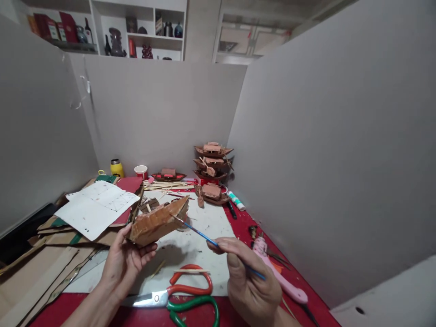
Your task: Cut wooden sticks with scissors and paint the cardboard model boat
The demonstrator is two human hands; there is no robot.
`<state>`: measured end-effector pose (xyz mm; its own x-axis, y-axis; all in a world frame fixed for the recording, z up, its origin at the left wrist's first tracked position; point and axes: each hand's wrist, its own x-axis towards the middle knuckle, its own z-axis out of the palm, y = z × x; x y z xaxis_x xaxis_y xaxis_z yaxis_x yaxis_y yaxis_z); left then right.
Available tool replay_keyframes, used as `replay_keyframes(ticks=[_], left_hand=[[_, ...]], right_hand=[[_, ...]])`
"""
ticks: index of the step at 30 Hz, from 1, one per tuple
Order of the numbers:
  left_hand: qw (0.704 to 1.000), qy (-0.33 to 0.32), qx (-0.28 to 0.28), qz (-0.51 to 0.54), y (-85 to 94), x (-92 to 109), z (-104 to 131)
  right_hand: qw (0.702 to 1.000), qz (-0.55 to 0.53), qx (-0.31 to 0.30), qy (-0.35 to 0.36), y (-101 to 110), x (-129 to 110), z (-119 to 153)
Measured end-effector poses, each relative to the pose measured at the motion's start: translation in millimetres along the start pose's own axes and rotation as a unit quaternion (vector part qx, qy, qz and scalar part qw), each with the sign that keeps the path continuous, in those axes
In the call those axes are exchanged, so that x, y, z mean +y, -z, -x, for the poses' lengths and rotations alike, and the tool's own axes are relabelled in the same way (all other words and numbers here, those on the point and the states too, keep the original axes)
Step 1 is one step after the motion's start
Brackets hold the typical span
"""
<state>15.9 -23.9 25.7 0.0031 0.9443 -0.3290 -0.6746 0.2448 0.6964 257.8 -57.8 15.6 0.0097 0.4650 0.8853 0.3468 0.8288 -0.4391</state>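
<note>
A brown model boat (155, 222) is tilted up above the white work sheet, its hull side turned toward me. My left hand (127, 259) grips it from below at the near end, fingers curled under the hull. Between the thumb and fingers of my right hand (247, 277) is a thin blue paintbrush (200, 234). Its bristles meet the hull near the pointed end. Below the hands lie large scissors (161, 297) with one orange and one green handle, and a thin wooden stick (190, 271) rests across the orange loop.
Stacked model boats (213, 161) stand at the back right, another boat (168, 174) behind thin sticks (166, 185). Cardboard and paper (98, 204) pile up on the left. A yellow bottle (116, 169), paper cup (141, 171), white tube (236, 200) and pink-handled tool (286, 284) surround the sheet. Grey partitions enclose the table.
</note>
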Motion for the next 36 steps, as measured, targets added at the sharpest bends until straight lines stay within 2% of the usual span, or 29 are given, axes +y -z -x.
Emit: replay_keyframes(ticks=[4, 10, 18, 23, 27, 32, 36], left_hand=[[1.000, 0.003, 0.010, -0.007, -0.4, -0.7, -3.1], [1.000, 0.007, 0.005, 0.000, 4.2, -0.8, -5.6], [1.000, 0.013, 0.008, 0.007, 1.8, 1.0, -5.2], [1.000, 0.011, 0.013, 0.009, 0.2, 2.1, -4.8], [0.999, 0.019, 0.026, 0.010, -0.8, 2.4, -5.0], [0.999, 0.016, 0.034, 0.012, -1.2, 2.9, -4.7], [0.999, 0.008, 0.040, 0.014, 0.0, 4.5, -5.7]], right_hand=[[1.000, 0.004, 0.020, -0.014, 4.7, 3.0, -1.0], [0.998, 0.006, -0.010, 0.055, 0.3, 0.5, -9.9], [0.992, 0.029, -0.052, 0.108, -1.4, -10.0, -11.4], [0.994, 0.042, -0.020, 0.096, 1.8, -4.6, -13.7], [0.992, 0.040, -0.034, 0.115, -3.6, -4.7, -14.9], [0.994, 0.058, -0.027, 0.092, -8.9, -7.0, -7.3], [0.994, 0.062, -0.030, 0.082, -5.2, -2.9, -1.7]])
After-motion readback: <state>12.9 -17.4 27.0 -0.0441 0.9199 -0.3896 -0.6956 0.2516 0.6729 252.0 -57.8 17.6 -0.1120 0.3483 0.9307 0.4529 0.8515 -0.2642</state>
